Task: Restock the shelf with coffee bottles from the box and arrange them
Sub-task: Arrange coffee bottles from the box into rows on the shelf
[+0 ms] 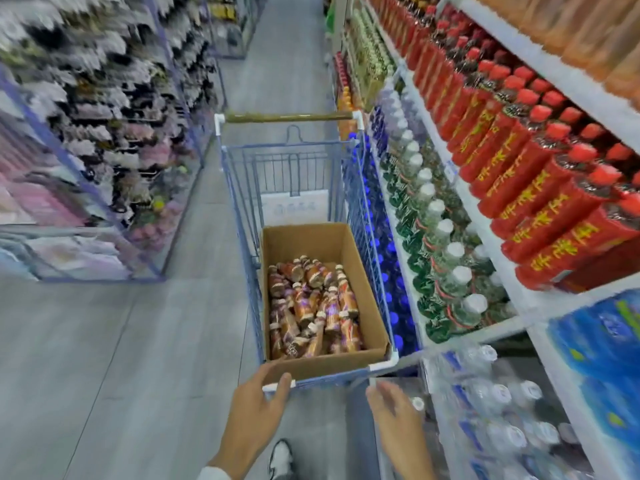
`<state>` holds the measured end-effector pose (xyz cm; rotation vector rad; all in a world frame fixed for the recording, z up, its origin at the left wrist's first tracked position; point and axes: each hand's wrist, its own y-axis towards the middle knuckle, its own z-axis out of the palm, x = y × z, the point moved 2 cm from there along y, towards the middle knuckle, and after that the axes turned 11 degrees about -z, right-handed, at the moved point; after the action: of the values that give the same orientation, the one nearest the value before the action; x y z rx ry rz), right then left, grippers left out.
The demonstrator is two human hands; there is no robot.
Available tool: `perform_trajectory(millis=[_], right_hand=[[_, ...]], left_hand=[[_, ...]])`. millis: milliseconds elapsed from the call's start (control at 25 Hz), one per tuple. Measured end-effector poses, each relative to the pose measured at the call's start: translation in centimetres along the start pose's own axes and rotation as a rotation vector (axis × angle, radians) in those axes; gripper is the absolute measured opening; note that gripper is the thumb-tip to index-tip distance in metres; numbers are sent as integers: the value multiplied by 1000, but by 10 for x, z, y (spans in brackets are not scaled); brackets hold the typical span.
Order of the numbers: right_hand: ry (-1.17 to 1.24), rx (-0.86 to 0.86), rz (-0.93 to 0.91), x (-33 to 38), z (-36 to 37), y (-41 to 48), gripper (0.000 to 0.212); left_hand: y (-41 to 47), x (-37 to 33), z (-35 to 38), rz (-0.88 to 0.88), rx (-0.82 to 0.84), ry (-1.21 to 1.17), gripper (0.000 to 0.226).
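One cart (287, 117); one box (304, 242); left hand (254, 407); right hand (394, 414); many bottles (311, 306).

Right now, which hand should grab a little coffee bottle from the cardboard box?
Probably the right hand: it is free, fingers relaxed, and nearest the white shelves. The left hand holds the rim of the blue wire cart beside the brown cardboard box of small brown coffee bottles.

Left hand (258, 407), right hand (394, 410) bare; pale grey sleeve cuff (213, 474) at left wrist; white shoe (280, 459), dark trim
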<state>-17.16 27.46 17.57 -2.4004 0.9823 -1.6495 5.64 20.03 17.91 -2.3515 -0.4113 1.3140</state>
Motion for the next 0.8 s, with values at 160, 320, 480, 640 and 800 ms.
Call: perform_trajectory(millis=[160,320,480,640,800], right_hand=[[-83,70,-5,20,17,22,35],[-97,124,35,26,26,46,40],[-147,181,70,24,28,77,40],[-147,261,148,28,21,117,34],[-169,320,189,31,15,165,31]], left_hand=[[32,3,4,-91,7,34,29],[80,-8,30,-150,80,106,38],[149,-17,71,-247,169,199,40],[216,15,108,-385,255,420,55],[254,50,134,-646,307,555,89]])
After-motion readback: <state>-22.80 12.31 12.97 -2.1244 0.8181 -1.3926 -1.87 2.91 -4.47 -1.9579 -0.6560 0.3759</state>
